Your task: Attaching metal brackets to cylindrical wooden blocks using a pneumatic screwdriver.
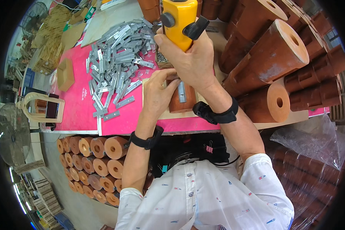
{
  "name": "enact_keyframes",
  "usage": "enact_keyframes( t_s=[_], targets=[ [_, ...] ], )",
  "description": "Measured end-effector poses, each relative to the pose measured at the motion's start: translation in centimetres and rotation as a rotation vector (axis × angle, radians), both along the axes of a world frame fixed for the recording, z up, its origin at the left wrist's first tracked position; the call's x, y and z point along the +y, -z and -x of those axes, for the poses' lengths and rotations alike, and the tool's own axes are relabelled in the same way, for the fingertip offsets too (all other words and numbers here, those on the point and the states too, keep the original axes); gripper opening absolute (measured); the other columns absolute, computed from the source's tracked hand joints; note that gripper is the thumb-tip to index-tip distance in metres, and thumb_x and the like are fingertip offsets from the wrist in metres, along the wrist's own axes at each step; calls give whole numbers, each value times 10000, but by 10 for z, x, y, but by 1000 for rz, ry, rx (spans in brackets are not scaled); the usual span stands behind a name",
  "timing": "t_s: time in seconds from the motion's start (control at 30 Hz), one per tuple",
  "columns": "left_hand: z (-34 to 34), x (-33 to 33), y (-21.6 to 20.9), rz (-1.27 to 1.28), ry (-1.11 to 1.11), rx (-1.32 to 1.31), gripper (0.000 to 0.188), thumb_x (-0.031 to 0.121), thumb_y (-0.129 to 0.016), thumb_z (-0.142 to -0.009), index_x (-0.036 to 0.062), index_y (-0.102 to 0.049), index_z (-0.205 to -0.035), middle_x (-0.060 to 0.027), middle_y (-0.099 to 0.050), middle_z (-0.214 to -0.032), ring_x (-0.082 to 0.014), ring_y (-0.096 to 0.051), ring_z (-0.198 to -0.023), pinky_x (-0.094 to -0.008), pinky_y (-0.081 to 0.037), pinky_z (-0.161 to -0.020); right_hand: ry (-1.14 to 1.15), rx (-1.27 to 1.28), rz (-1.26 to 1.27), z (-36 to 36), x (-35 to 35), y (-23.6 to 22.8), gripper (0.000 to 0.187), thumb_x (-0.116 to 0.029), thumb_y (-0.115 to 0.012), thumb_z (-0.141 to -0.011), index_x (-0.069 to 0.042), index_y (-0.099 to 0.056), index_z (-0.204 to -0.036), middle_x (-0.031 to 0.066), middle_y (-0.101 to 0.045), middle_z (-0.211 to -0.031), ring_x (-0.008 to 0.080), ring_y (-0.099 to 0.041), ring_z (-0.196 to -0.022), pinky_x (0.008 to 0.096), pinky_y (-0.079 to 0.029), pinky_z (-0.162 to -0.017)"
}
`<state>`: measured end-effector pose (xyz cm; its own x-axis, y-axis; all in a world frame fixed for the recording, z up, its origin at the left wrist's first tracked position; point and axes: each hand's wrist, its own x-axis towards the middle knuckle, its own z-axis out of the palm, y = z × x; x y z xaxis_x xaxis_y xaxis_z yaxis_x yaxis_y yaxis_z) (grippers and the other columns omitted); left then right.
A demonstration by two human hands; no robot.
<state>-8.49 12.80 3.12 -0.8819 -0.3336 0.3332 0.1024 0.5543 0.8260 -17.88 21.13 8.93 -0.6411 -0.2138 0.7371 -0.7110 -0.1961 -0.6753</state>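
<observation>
My right hand is closed round a yellow power tool with a black knob and a black lever; its working end is hidden behind the hand. Under it lies a brown cylinder with a grey metal strip on its upper side. At the strip's left side, my left hand is closed in a pinch, thumb and fingers close together near the far end of the cylinder. What the pinch holds, if anything, cannot be made out.
A heap of metal strips covers part of the pink tabletop. Large brown cylinders crowd the right side. More cylinders are stacked below the table. A small cardboard box and a framed stand are at left.
</observation>
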Motion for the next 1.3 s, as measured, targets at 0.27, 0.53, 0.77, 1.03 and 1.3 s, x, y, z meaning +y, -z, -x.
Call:
enact_keyframes(
  t_s=[0.27,0.53,0.77,1.03,1.3],
  targets=[
    [-17,2,10,-109,245,-256,954,227,-854,-658,13,-347,-1437,-213,-433,-1389,-363,-409,-1313,-417,-348,-1093,-76,-161,-1,1,0,3,388,-152,-769,-780,0,-528,-1045,81,-662,-832,161,-645,-700,293,-533,-662],
    [-17,4,13,-113,227,-252,1040,271,-867,-651,9,-278,-1467,-218,-411,-1404,-368,-394,-1313,-442,-320,-1114,-70,-214,-3,-4,3,-5,388,-137,-778,-772,0,-535,-1041,74,-675,-841,145,-657,-715,291,-533,-666],
    [-16,3,19,-55,212,-237,1038,251,-860,-643,-2,-274,-1462,-221,-419,-1386,-378,-411,-1272,-451,-339,-1089,-92,-138,-38,-3,6,-2,179,-31,-659,-877,-2,-579,-1035,64,-675,-968,97,-638,-739,228,-534,-645],
    [-15,5,24,-99,218,-209,1051,205,-866,-623,0,-269,-1464,-207,-429,-1378,-381,-411,-1263,-453,-335,-1087,-72,-231,-74,-7,8,-5,372,-126,-765,-781,-15,-535,-1052,53,-644,-825,128,-626,-698,275,-519,-655],
    [-17,3,24,-58,211,-176,1063,208,-866,-611,0,-268,-1466,-211,-423,-1383,-384,-404,-1268,-459,-331,-1088,-74,-184,-25,-6,8,5,127,-71,-689,-876,-9,-601,-944,29,-652,-762,83,-628,-668,213,-503,-589]
  ],
)
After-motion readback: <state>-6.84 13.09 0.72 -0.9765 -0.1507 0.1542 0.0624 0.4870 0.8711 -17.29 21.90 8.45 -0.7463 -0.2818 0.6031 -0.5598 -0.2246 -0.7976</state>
